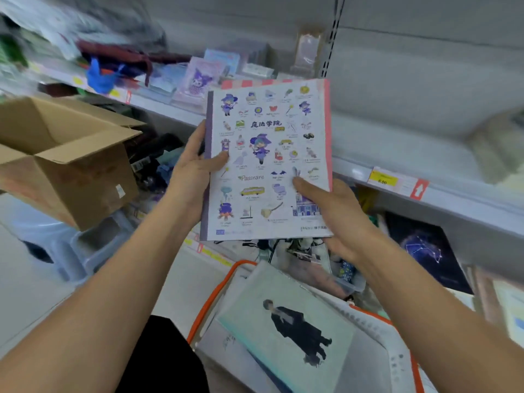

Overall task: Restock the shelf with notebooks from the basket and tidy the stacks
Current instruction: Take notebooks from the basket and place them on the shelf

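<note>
Above the basket [402,361], at frame centre, a small stack of notebooks [266,160] is held upright — the front cover white, scattered with purple witch cartoons, a pink-edged one behind. Its spine side at 9 o'clock is gripped by the left hand [195,163], thumb across the cover; its 5 o'clock corner is pinched by the right hand [334,214]. The shelf [453,191] is seen behind.
</note>
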Tool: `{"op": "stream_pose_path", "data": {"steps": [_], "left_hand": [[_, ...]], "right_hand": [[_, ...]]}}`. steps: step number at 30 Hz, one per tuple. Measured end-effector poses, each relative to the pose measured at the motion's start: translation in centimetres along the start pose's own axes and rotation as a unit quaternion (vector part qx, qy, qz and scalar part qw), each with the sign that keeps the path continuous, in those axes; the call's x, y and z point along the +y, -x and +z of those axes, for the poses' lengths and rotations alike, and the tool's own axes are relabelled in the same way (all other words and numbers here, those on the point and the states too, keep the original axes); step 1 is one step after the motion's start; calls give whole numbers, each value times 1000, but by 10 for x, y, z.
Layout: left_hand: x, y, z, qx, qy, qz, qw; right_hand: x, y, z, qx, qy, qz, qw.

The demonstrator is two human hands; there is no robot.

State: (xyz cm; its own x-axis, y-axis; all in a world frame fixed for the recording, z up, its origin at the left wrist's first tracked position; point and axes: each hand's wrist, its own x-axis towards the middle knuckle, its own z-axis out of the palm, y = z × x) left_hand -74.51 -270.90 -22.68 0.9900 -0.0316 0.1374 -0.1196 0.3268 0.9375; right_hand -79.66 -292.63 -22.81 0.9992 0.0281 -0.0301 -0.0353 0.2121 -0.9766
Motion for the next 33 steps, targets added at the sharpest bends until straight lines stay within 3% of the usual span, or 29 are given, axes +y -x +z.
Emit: {"op": "stream_pose_path", "data": {"steps": [3,6,8,10,16,19,21,23,24,30,33], "left_hand": [[7,-19,33,-3,-15,-14,1000],[18,-31,57,-92,7,-69,993],[10,-32,59,-91,28,-83,992],[-5,-33,55,-57,-1,-87,995],[-21,-67,48,-24,-55,-76,995],[-28,-87,51,-40,-54,-56,996],[-33,-88,49,-42,-60,-50,996],[-43,-93,45,-22,-61,-59,996],[-46,-96,45,-13,-66,-61,996],[-56,-97,58,-38,-104,-52,992],[-58,-83,60,-67,-121,-45,989]], "right_hand": [[-30,-9,-14,108,54,-102,987],[-72,-36,-35,171,8,-57,984],[-98,-64,-44,204,-37,-11,978],[-113,-93,-52,203,-63,21,977],[-93,-155,-69,209,8,95,973],[-92,-180,-88,203,124,92,967],[-91,-191,-94,184,302,101,930],[-87,-207,-100,180,514,104,832],[-85,-213,-103,164,567,104,800],[-85,-228,-115,126,643,123,745],[-81,-217,-120,127,641,96,751]]}}
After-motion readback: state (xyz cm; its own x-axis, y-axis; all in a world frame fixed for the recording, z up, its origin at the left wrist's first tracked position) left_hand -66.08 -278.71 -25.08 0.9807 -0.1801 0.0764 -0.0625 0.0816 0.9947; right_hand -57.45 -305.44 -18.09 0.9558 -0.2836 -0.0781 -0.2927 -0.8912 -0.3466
